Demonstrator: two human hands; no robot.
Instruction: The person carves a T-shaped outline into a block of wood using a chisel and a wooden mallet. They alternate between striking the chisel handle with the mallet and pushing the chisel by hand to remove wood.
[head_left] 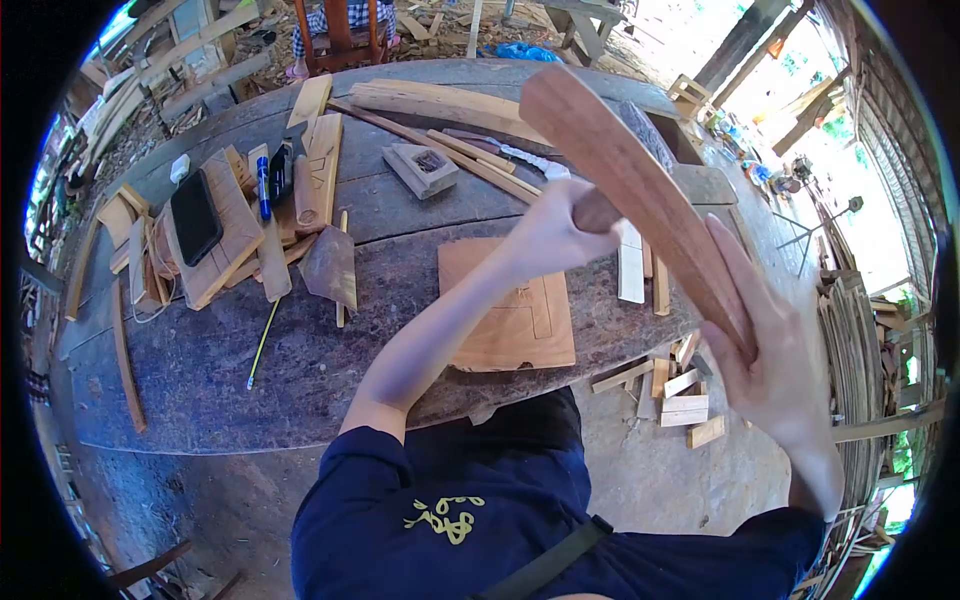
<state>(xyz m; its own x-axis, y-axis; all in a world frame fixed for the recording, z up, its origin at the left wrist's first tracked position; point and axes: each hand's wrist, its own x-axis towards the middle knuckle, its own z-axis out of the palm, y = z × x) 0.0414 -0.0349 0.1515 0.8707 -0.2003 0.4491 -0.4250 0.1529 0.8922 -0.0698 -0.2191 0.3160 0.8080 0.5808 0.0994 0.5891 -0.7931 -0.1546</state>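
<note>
While the right hand (765,350) grips its lower end, a long, gently bowed, reddish-brown piece of wood (640,185) slants across the frame's upper right, 1 blunt end uppermost; the left hand (555,235) closes round a brown stub (597,212)

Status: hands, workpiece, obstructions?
Left hand on wooden stub, right hand gripping long wooden piece. Piece held slanted, off table. No obstruction visible; marked board partly behind left forearm.
</note>
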